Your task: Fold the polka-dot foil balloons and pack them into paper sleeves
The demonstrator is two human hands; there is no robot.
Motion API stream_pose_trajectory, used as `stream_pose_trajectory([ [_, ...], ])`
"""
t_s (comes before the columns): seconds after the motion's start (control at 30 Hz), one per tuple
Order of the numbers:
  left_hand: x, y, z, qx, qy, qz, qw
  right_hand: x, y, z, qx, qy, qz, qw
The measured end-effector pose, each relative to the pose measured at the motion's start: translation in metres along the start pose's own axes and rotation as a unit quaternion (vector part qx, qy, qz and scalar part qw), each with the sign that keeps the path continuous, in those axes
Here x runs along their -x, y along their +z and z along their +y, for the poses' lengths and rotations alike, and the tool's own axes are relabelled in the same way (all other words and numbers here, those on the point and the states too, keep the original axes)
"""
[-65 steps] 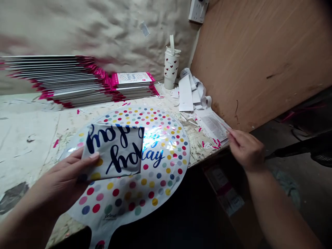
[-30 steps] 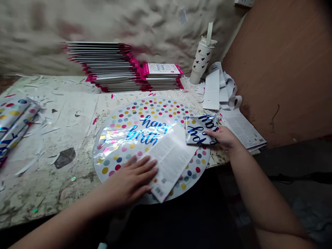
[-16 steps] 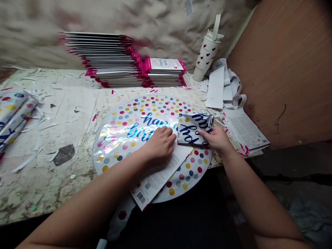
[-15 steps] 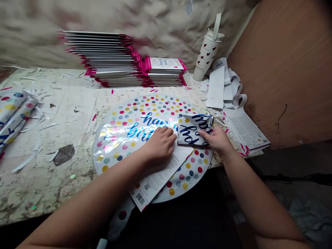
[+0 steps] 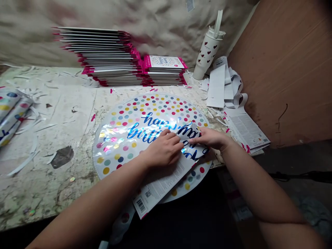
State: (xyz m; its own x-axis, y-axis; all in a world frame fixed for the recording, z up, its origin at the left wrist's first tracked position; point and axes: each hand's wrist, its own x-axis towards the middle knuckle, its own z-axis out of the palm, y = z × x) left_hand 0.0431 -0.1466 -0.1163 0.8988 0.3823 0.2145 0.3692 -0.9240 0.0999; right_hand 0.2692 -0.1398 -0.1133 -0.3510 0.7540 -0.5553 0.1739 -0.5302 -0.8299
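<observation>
Foil, pinched by right fingers, should meet the packet flat and square; left fingers curl over it, their grip hidden.

Two far packet stacks, one tumbler, one round balloon, one folded foil, one barcoded packet, one left hand, one right hand
</observation>
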Motion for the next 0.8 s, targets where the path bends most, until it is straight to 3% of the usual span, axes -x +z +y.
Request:
stream_pose_trajectory([
  [0.13,0.001,0.0,-0.002,0.008,-0.018,0.011,1.0,-0.003,0.011,-0.007,-0.007,-0.028,0.078,0.997],
  [0.27,0.002,0.0,-0.002,0.0,-0.03,0.014,0.999,-0.007,0.024,-0.008,0.033,-0.055,0.054,0.996],
  [0.4,0.002,0.0,-0.002,-0.006,-0.04,0.019,0.999,-0.01,0.033,-0.011,0.072,-0.069,0.106,0.989],
  [0.53,0.003,-0.002,-0.004,-0.017,-0.035,0.023,0.999,-0.008,0.046,-0.014,0.191,-0.074,0.059,0.977],
  [0.6,0.004,-0.009,-0.006,-0.033,-0.04,0.034,0.998,0.001,0.05,-0.015,0.222,-0.128,0.106,0.961],
  [0.7,0.006,-0.031,-0.006,-0.071,-0.095,0.12,0.986,0.022,0.054,-0.016,0.157,-0.258,0.248,0.92],
  [0.73,0.008,-0.04,-0.004,-0.081,-0.113,0.158,0.978,0.029,0.058,-0.015,0.118,-0.291,0.253,0.915],
  [0.8,0.011,-0.057,0.003,-0.093,-0.127,0.245,0.957,0.04,0.069,-0.014,0.03,-0.326,0.192,0.925],
])
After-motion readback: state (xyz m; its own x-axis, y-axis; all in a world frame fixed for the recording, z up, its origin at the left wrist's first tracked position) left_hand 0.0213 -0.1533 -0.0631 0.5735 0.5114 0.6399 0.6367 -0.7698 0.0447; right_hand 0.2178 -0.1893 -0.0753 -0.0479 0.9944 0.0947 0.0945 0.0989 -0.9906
